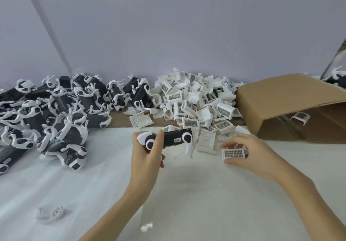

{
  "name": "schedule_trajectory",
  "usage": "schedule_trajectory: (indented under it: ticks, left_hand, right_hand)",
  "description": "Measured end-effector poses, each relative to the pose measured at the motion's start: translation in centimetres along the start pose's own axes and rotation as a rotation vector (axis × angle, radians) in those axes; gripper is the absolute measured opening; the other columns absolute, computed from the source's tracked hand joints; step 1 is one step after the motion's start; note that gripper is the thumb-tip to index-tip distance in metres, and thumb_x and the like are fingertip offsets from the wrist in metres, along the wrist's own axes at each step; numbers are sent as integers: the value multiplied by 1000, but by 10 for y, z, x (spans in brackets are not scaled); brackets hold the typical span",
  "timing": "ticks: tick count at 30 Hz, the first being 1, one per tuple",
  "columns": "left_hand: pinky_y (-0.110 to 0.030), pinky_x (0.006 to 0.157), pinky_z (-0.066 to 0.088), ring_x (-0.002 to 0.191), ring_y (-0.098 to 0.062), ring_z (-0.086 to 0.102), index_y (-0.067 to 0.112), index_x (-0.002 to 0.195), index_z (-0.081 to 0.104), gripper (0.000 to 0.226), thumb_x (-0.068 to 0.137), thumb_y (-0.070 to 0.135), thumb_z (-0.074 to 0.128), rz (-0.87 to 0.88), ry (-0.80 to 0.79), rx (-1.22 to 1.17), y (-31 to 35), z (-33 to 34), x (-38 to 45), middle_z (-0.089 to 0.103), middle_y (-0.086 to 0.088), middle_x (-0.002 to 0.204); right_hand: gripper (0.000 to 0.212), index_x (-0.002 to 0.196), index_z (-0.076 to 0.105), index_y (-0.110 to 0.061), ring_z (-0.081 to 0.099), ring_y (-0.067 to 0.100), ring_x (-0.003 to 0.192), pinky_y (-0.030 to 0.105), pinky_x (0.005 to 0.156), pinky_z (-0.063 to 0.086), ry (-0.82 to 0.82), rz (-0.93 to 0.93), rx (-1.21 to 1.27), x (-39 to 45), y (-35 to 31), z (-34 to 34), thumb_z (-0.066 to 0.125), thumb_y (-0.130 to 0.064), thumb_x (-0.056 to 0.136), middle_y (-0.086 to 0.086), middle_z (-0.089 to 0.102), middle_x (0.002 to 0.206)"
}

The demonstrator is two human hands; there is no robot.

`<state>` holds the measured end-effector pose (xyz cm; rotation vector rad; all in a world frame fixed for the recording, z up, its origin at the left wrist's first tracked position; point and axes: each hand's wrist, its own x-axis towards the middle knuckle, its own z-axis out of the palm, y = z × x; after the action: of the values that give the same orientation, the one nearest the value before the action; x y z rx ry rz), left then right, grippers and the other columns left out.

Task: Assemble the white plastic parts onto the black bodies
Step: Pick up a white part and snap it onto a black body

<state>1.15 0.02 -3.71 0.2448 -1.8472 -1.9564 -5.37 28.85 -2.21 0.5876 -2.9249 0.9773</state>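
1. The left hand point(148, 152) grips a black body point(173, 138) by its left end, fingers curled round it. The body lies level and clear of the sheet point(187, 194), its small label toward the person. Judged: this keeps its long face open to take a part.

2. The body already carries white pieces with black round discs at both ends; a thin white limb hangs from its right end.

3. The right hand point(249, 152) pinches a white part point(234, 153) between thumb and fingertips, grille face up, just right of the body and lower. The two are apart; nothing is mated yet.

4. Judged: the edge pinch leaves the part's underside free for seating, and the grille shows which way it faces. The hidden side cannot be seen, so how it clips on cannot be told.

5. The white pile point(196, 100) lies directly behind the body, running rightward. Judged: stock sits within the right hand's reach for that reason.

6. The box point(280, 102) lies tipped on its side right of the body, mouth toward the pile, one part visible inside. Judged: it is the source of the stock.

7. A heap point(56, 113) of black bodies with white limbs spreads left of the held body. Whether these are finished or waiting cannot be told.

8. A loose white bracket point(51, 213) lies well in front and left of the body, out of the work.

9. Risk, judged: the dangling limb may snag as the part comes in.
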Motion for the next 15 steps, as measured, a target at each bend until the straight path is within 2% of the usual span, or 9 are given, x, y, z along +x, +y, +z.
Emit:
schedule_trajectory:
  ticks: [2, 6, 9, 11, 13, 14, 15]
  left_hand:
    - [-27, 52, 52, 59, -17, 60, 18, 103, 53, 53, 81, 63, 68, -14, -26, 12, -2, 0, -3, 67, -13, 90]
    - [-27, 53, 53, 60, -16, 60, 15, 101, 54, 46, 85, 55, 70, -47, -62, 20, -5, -1, -8, 66, -12, 90]
    - [-28, 52, 53, 60, -17, 61, 15, 100, 55, 48, 83, 56, 72, -31, -64, 42, -2, 0, -9, 61, -3, 84]
    - [-33, 52, 54, 62, -21, 61, 17, 98, 56, 49, 80, 60, 72, 19, -83, 85, 1, 0, -13, 60, 5, 81]
    - [-48, 59, 55, 66, -29, 61, 20, 98, 56, 49, 78, 63, 71, 82, -124, 151, 2, 1, -18, 61, 9, 78]
    - [-49, 60, 54, 65, -28, 59, 24, 98, 56, 47, 77, 63, 71, 106, -150, 180, 2, 2, -20, 61, 9, 75]
    - [-45, 59, 53, 62, -23, 57, 27, 97, 55, 44, 77, 63, 72, 126, -176, 198, 1, 3, -22, 61, 8, 72]
  right_hand:
    - [34, 104, 71, -45, 63, 3, 95, 13, 79, 46, 70, -28, 33, 2, 1, 4, 90, -28, 81, -14, 68, 100]
    - [13, 106, 73, -39, 67, 4, 96, 13, 79, 50, 176, -34, 304, 4, -8, 8, 73, -34, 95, -15, 72, 100]
    - [21, 114, 71, -36, 70, 8, 98, 13, 76, 50, 159, -46, 504, 2, -22, 9, 62, -44, 97, -14, 71, 105]
    - [25, 117, 68, -35, 73, 17, 98, 20, 78, 56, 132, -45, 632, 0, -31, 13, 58, -46, 97, 0, 71, 110]
    - [23, 121, 65, -31, 75, 28, 94, 36, 78, 62, 91, -59, 729, -1, -39, 17, 56, -39, 102, 13, 70, 110]
    - [22, 123, 63, -28, 74, 28, 90, 38, 76, 63, 86, -80, 739, -1, -42, 19, 56, -36, 104, 13, 69, 107]
    - [20, 122, 62, -27, 71, 22, 85, 35, 75, 62, 96, -109, 726, -2, -46, 21, 55, -34, 105, 9, 68, 104]
